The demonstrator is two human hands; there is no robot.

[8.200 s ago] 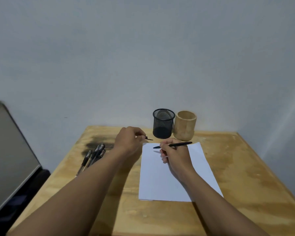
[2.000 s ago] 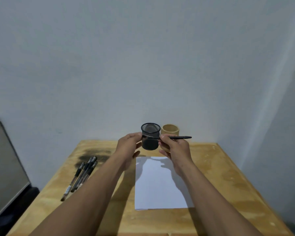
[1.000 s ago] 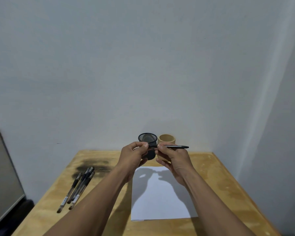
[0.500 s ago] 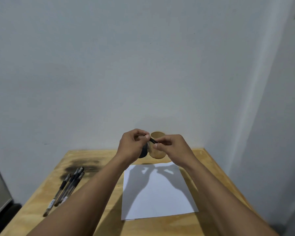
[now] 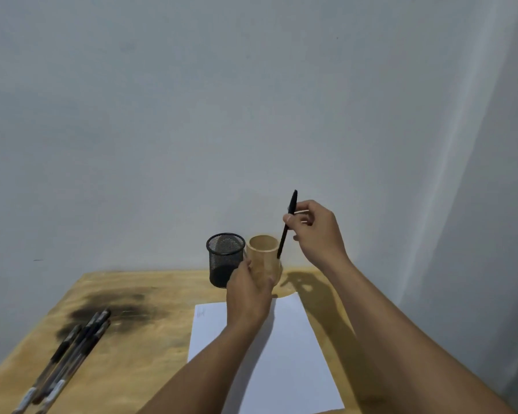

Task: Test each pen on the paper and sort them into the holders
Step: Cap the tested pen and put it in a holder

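Observation:
My right hand (image 5: 316,234) pinches a black pen (image 5: 287,225) and holds it nearly upright, with its lower end beside the right rim of the wooden holder (image 5: 263,255). My left hand (image 5: 248,291) grips the front of that wooden holder. A black mesh holder (image 5: 224,258) stands just left of it. A white sheet of paper (image 5: 284,363) lies on the table in front of the holders, with a faint scribble near its top left corner. Several more pens (image 5: 69,354) lie in a bundle at the table's left.
The wooden table (image 5: 132,348) has a dark stain at its left rear, near the pen bundle. A pale wall rises directly behind the holders and along the right side.
The two hands, which met at the pen in front of the holders, have parted. My right hand lifted the pen upright over the wooden holder; my left hand dropped onto that holder.

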